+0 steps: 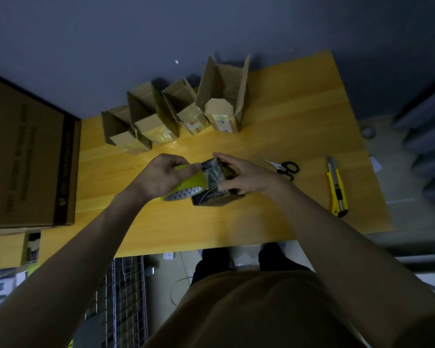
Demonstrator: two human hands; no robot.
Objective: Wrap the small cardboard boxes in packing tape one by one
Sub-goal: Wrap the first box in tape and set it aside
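A small cardboard box (215,198), partly covered in shiny tape, lies on the wooden table (299,126) in front of me. My left hand (158,178) grips a yellow roll of packing tape (191,185) pressed against the box's left side. My right hand (241,175) holds the box from the right and top, fingers curled over it. Several open cardboard boxes stand in a row at the back: the largest (224,101), one beside it (183,109), and two more (151,116) toward the left end (122,133).
Black-handled scissors (285,169) and a yellow utility knife (337,189) lie on the table to the right. A large brown carton (28,156) stands at the left table edge. A wire rack (126,297) sits under the table.
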